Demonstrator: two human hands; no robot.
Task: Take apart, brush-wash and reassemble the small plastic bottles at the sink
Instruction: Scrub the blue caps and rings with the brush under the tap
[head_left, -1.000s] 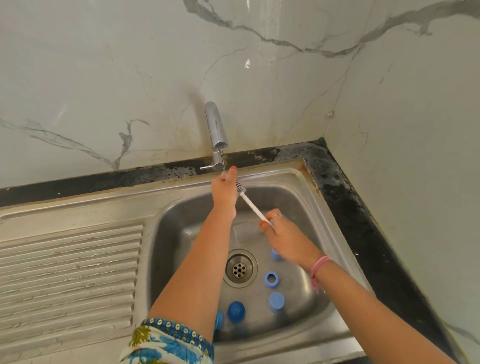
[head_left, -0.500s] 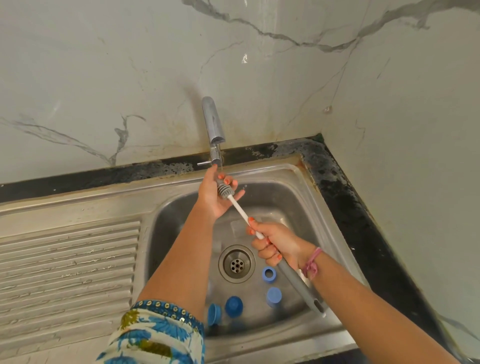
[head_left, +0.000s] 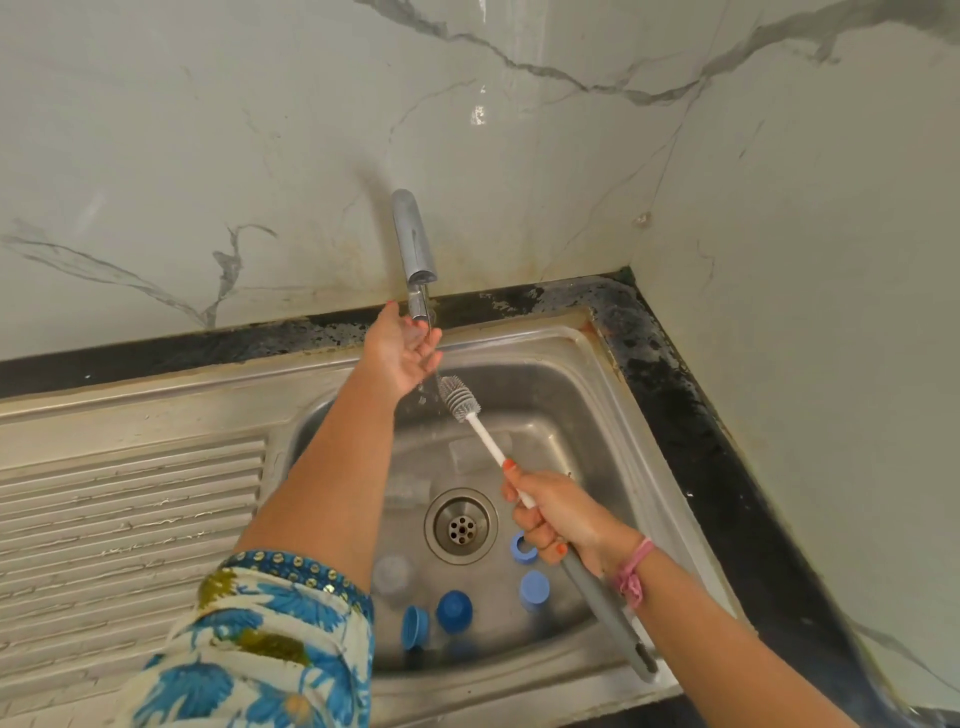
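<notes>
A: Bottles — where are they? Head view only.
B: In the sink basin, near edge. One clear bottle body just left of the drain, partly hidden by the left forearm. Can't tell whether it stands upright.
A: Caps?
B: Blue parts on the basin floor. Ring-shaped cap right of the drain, just beside the right hand's knuckles. Light blue cap below that. Dark blue cap nearer centre, and a tilted cap touching or nearly touching it on the left. All apart from the bottle body.
A: Right hand?
B: Right hand is wrapped around the bottle brush, fingers curled round where the white shaft meets the grey handle. Handle runs down along the wrist toward the sink's front rim. Bristle head points up-left, in the air over the basin, beside the water stream.
A: Left hand?
B: Left hand is up at the tap, palm up, fingers loosely spread, right under the spout. Holds nothing. Fingertips appear to touch the tap's lower part; contact not certain.
A: Water?
B: Running. Thin stream and drops fall past the left hand's fingers, just left of the bristles.
A: Surroundings?
B: Ribbed drainboard left of the basin. Dark counter strip behind and right. Marble-pattern wall. Floral sleeve on left arm, pink wristband on right.
</notes>
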